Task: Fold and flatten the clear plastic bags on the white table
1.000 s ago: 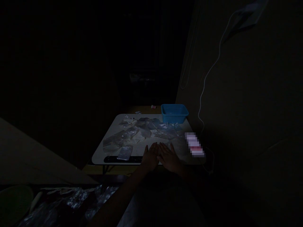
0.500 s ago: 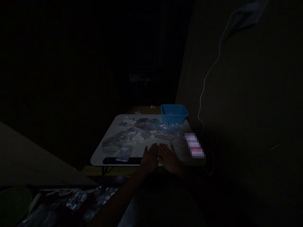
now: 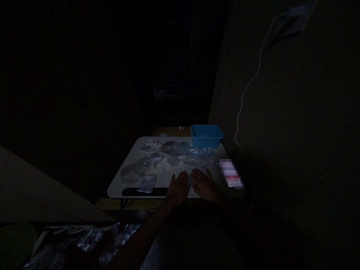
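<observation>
Both my hands are at the near edge of a small white table [image 3: 119, 185] in a dark room. My left hand [image 3: 177, 188] is open, fingers stretched forward, thumb out to the left. Just to its right, my right hand [image 3: 204, 186] is open too, with its fingers reaching forward and left. I see nothing held in either one. Beyond them, crumpled clear plastic bags [image 3: 157, 159] lie spread across the tabletop. A small folded plastic bag [image 3: 147, 183] lies left of my left hand, partly over a dark slot [image 3: 131, 191] in the table.
A blue plastic basin [image 3: 206, 137] stands at the table's back right corner. At the right edge lies a blurred-out lit phone [image 3: 231, 173], near a white cable [image 3: 243, 92] along the wall. More shiny plastic [image 3: 90, 238] lies low on the left, beside a green round object [image 3: 17, 245].
My right hand has shifted slightly right, widening the gap between my hands. My left hand stays almost in place. The bags and basin look unmoved.
</observation>
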Demonstrator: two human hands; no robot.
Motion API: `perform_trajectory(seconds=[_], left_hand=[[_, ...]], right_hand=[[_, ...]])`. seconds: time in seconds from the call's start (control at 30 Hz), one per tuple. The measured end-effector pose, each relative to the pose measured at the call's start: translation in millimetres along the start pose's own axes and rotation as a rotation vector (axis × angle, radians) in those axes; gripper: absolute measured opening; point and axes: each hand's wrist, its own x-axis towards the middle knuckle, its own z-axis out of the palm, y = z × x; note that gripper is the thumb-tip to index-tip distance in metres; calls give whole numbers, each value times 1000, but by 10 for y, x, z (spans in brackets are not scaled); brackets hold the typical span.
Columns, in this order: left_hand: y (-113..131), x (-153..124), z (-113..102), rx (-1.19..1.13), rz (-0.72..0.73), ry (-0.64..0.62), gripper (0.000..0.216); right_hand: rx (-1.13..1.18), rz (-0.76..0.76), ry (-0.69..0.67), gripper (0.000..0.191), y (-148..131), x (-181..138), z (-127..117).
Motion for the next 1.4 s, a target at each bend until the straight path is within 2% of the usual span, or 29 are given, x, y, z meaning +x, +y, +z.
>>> perform_trajectory(seconds=[0.1,0.23,0.53,0.67,0.73,0.8,0.87,0.93,1.1,1.23,1.4], left_hand=[[2,1,-16,-17,0,6,46],[-14,1,-43,-85,-12,11,45],[-59,5,-104,-280,-67,8,40],[-140,47,-75,-586,-162,79,39],[-208,55,-71,-808,-252,165,40],[-264,44,-79,-985,-269,240,42],[-285,27,-101,-1087,-190,247,45],[-268,21,-140,-1156,-136,200,44],[-153,63,-293,-1409,-273,145,46],[-89,101,-353,-1607,-319,159,49],[-50,147,-264,-1588,-509,229,35]], right_hand=[[41,-68,-13,49,28,-37,-34],[49,-132,41,47,57,-82,-40],[-5,-115,161,23,27,18,-44],[45,-76,200,18,5,51,-77],[90,-66,216,19,-2,61,-130],[135,-52,230,20,-7,81,-193],[196,-32,244,20,-4,119,-249],[316,-11,252,21,10,174,-282],[780,155,235,30,92,301,-288],[919,254,238,33,159,326,-307],[1085,334,180,33,194,287,-294]])
